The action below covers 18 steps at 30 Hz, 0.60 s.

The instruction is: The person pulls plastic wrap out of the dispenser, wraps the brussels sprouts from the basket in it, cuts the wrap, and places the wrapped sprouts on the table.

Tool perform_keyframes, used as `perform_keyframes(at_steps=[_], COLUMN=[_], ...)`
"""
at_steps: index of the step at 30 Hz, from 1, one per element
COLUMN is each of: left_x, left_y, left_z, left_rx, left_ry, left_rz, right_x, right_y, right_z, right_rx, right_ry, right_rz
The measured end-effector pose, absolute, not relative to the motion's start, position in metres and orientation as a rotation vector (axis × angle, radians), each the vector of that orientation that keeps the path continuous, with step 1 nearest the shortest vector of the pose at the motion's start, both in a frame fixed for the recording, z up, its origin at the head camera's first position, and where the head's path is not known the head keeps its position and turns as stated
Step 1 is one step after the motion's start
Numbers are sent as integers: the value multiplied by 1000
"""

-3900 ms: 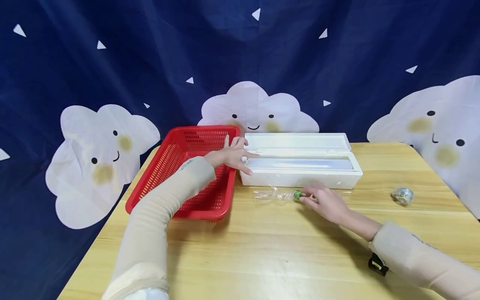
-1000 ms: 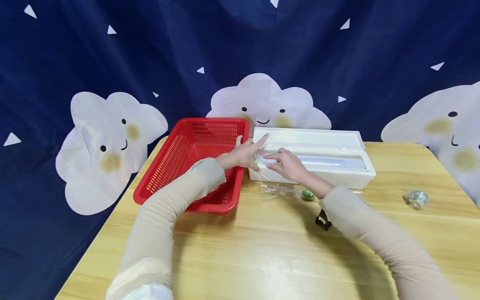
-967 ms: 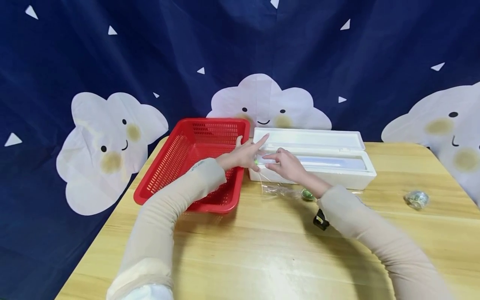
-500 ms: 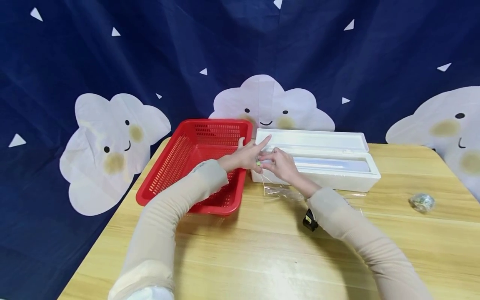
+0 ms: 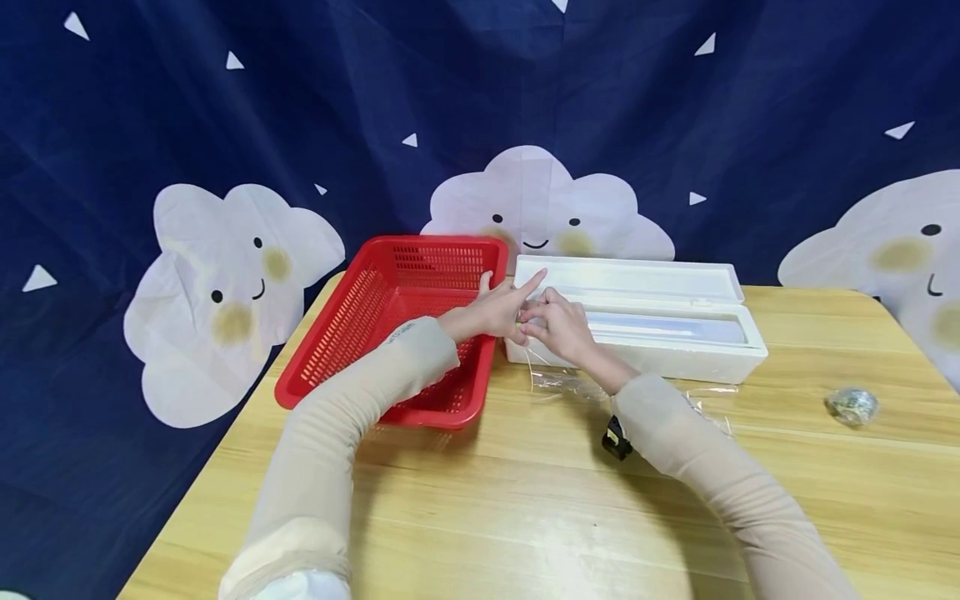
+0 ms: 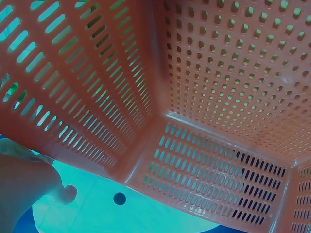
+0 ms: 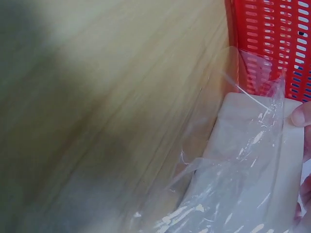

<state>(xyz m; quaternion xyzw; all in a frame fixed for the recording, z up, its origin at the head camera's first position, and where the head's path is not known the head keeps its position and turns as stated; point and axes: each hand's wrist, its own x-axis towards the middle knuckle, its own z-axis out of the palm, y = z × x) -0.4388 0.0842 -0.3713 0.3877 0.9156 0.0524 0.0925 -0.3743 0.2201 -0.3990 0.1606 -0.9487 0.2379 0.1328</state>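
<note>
My left hand (image 5: 497, 312) reaches over the red basket's right rim to the left end of an open white foam box (image 5: 697, 362). Two of its fingers stand out; the others are partly hidden behind my right hand (image 5: 558, 327). The right hand's fingers are curled, tips together against the left hand's fingers. A small bright green thing (image 5: 518, 325) shows between the hands; its kind is too small to tell. Clear plastic film (image 7: 238, 194) hangs over the box in the right wrist view. Left-hand fingers (image 6: 58, 189) show outside the basket wall in the left wrist view.
The red perforated basket (image 5: 450, 419) stands left of the box, close to it. A shiny, foil-like ball (image 5: 852, 406) lies at the right on the wooden table (image 5: 480, 508). Crumpled clear film (image 5: 562, 383) lies before the box, whose lid (image 5: 637, 279) is raised.
My right hand left a green wrapped ball on the table and came left to my left hand; its fingers then closed together. That ball is now hidden behind my right forearm.
</note>
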Motion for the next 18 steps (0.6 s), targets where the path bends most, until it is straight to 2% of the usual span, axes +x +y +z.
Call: perform_keyframes(at_steps=[18], left_x=[-438], left_y=[85], left_z=[-370], left_rx=[1104], left_ry=[2712], left_rz=[173], right_x=[-369], right_y=[222], right_z=[-390], right_rx=[468], right_ry=[-2817], right_rz=[505])
